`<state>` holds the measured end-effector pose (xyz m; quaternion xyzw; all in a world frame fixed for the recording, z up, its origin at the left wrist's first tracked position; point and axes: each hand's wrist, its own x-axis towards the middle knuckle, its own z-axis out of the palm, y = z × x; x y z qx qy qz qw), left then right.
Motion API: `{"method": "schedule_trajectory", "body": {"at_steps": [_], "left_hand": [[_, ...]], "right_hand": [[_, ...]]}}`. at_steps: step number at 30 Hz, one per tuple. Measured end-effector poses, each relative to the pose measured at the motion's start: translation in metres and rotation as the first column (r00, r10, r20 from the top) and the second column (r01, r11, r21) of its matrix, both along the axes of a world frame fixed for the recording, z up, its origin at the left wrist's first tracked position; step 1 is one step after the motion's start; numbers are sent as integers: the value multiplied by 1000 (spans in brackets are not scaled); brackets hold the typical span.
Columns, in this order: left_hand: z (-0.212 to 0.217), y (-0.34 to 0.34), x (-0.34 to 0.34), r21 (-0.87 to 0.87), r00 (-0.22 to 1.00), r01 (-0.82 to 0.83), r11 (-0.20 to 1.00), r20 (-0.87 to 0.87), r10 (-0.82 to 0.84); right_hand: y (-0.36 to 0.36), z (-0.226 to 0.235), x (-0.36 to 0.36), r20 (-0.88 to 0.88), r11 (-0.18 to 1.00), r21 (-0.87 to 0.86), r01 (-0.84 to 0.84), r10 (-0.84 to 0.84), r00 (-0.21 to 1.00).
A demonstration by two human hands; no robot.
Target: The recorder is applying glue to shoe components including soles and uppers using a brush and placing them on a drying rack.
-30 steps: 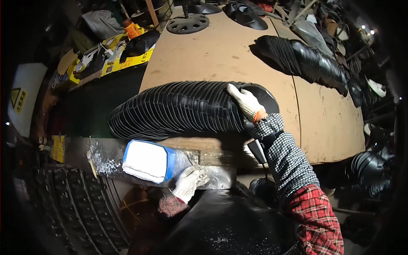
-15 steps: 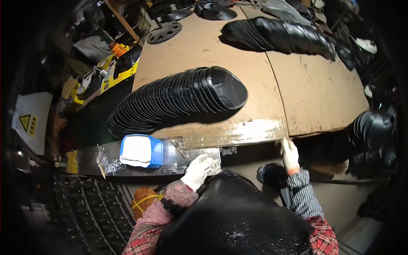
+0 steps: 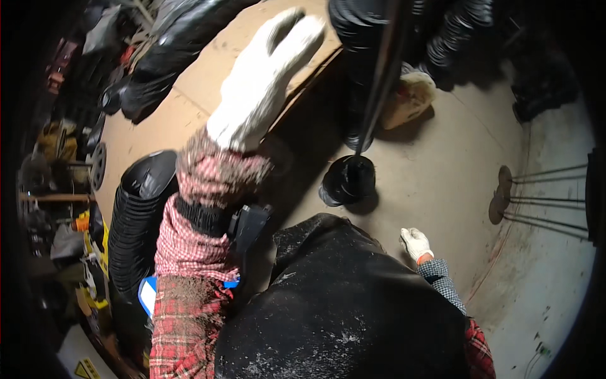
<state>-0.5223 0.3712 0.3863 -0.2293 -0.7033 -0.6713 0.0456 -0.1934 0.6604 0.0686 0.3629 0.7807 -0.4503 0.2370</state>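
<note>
Upper centre, the left hand (image 3: 262, 79) lifts flat and empty over the bench (image 3: 183, 107); lower right, the right hand (image 3: 415, 242) hangs loosely curled, holding nothing, near the black pot (image 3: 347, 180) on the floor (image 3: 442, 164). Seemingly between stacks; next comes a careful reach.

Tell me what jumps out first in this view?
The white-gloved left hand, raised large over the brown board at top centre. Lower right, the smaller gloved right hand hangs over the concrete floor, near a black round pot.
</note>
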Motion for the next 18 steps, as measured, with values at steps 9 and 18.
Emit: {"method": "schedule_trajectory", "body": {"at_steps": [9, 18], "left_hand": [[7, 108, 14, 303, 981, 5, 953, 184, -64], [15, -83, 125, 488, 962, -216, 846, 254, 100]], "right_hand": [[43, -58, 59, 86, 986, -94, 140, -132, 987], [-17, -56, -4, 24, 930, 80, -360, 359, 933]]}}
